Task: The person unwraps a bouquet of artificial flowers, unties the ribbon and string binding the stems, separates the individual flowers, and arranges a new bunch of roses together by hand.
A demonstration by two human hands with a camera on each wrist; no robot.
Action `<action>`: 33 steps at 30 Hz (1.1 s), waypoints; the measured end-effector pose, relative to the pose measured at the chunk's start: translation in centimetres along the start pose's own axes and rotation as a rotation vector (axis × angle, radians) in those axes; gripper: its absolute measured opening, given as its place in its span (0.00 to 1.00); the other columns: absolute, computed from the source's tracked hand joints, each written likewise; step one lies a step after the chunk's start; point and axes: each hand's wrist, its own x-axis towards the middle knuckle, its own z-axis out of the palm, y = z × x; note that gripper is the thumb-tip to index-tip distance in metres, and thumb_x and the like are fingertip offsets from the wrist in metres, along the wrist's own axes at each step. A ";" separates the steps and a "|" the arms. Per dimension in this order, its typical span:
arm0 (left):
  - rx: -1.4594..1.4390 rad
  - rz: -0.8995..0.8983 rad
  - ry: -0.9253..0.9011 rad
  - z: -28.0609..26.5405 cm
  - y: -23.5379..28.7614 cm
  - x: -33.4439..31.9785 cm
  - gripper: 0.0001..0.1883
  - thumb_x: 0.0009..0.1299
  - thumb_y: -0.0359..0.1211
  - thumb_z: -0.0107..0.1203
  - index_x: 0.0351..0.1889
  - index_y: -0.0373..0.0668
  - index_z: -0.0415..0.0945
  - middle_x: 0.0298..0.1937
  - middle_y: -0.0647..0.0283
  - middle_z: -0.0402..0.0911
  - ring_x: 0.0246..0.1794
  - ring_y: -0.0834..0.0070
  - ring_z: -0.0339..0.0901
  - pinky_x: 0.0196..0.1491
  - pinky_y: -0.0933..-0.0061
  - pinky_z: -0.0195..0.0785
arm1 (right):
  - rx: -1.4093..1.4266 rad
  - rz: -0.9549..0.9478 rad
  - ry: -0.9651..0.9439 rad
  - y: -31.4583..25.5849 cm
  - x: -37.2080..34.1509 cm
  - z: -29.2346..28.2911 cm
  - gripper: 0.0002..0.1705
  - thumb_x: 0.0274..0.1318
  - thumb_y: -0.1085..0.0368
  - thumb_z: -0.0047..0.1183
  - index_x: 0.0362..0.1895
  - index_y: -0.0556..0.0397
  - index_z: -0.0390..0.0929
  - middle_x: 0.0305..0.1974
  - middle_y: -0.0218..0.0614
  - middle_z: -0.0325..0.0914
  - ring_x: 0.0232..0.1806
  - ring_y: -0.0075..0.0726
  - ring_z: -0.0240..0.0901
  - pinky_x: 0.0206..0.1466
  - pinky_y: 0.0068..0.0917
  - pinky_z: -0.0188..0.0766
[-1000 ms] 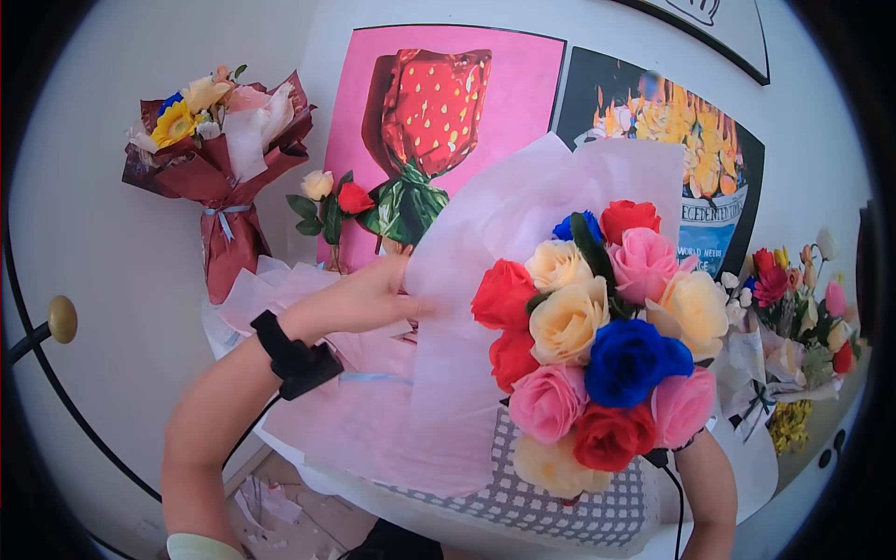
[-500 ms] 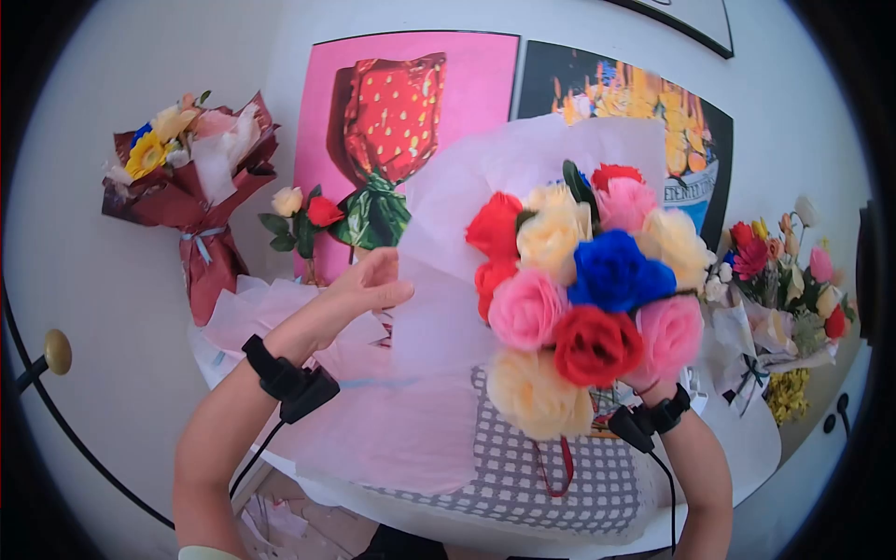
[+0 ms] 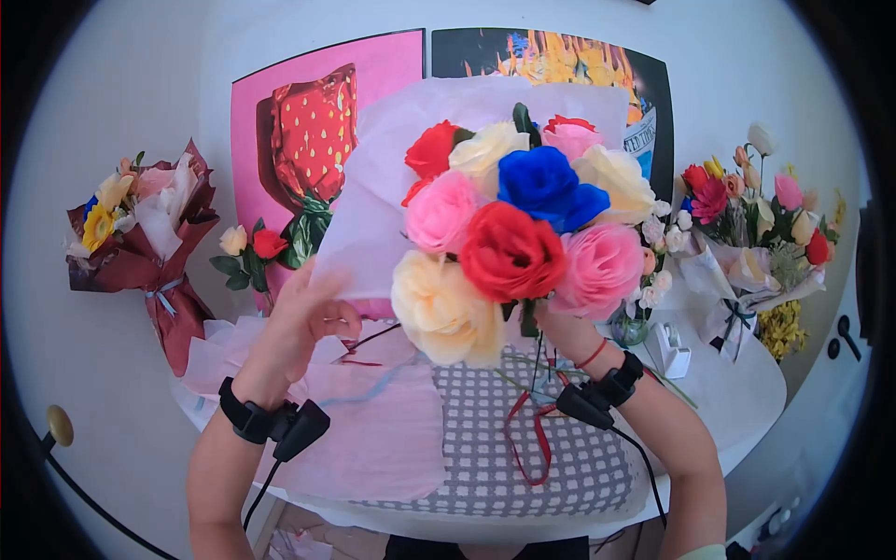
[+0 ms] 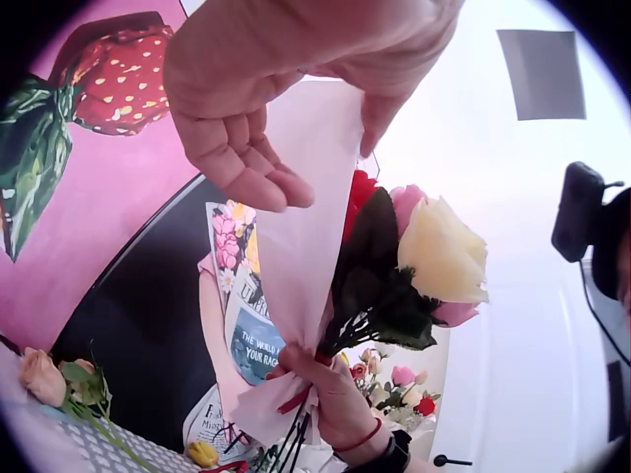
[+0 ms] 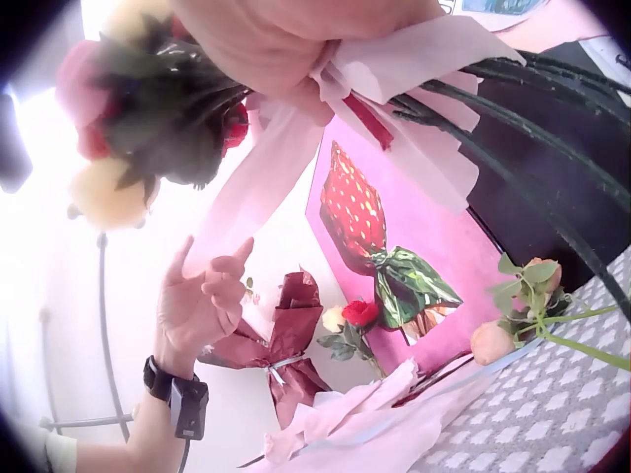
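Head view, with both wrist views: a bouquet of red, pink, cream and blue flowers was held up in front of me over the table. My right hand was the nearer to it, its fingers curled tightly round the gathered neck, where pale wrapping paper and a red ribbon met the stems. My left hand held nothing; its fingers were loosely bent and parted, just beside the paper's left edge, though I could not tell whether any fingertip touched it. From those fingers the blooms lay to the right. The long axis was tilted, blooms uppermost and stems slanting down past my right grip; the paper rose behind the flowers and along their left side.

Below, a grey checked cloth and pink sheets covered part of the white table. Farther off stood a maroon-wrapped bouquet at left, a pale-wrapped one at right, and two posters behind.
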 end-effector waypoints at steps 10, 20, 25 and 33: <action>-0.421 0.610 -0.193 2.9 -1.3 -0.1 0.34 0.60 0.30 0.53 0.63 0.37 0.48 0.56 0.57 0.63 0.55 0.75 0.62 0.56 0.70 0.56 | -0.179 0.118 0.145 -2.8 -0.1 1.9 0.03 0.50 0.71 0.49 0.29 0.57 0.72 0.21 0.27 0.70 0.22 0.21 0.66 0.25 0.23 0.63; 0.150 0.085 -0.232 1.5 -14.6 8.9 0.37 0.57 0.34 0.60 0.63 0.41 0.52 0.60 0.63 0.62 0.54 0.74 0.65 0.54 0.74 0.59 | -0.243 -0.326 0.146 1.7 -0.5 7.8 0.18 0.48 0.66 0.55 0.46 0.52 0.70 0.39 0.34 0.72 0.39 0.31 0.71 0.38 0.24 0.71; 0.400 0.331 -0.107 3.7 -14.7 8.3 0.23 0.63 0.35 0.55 0.56 0.46 0.62 0.55 0.64 0.66 0.52 0.76 0.65 0.54 0.75 0.61 | -0.238 -0.336 0.117 2.8 -0.9 8.5 0.22 0.45 0.63 0.59 0.45 0.53 0.69 0.41 0.37 0.72 0.44 0.37 0.69 0.47 0.30 0.67; 0.756 0.580 -0.204 3.1 -15.0 8.4 0.24 0.62 0.35 0.53 0.56 0.42 0.62 0.55 0.54 0.66 0.58 0.63 0.62 0.61 0.64 0.51 | 0.256 -0.013 -0.143 -3.2 -1.4 5.4 0.45 0.39 0.69 0.59 0.61 0.55 0.46 0.58 0.46 0.56 0.60 0.41 0.56 0.61 0.31 0.53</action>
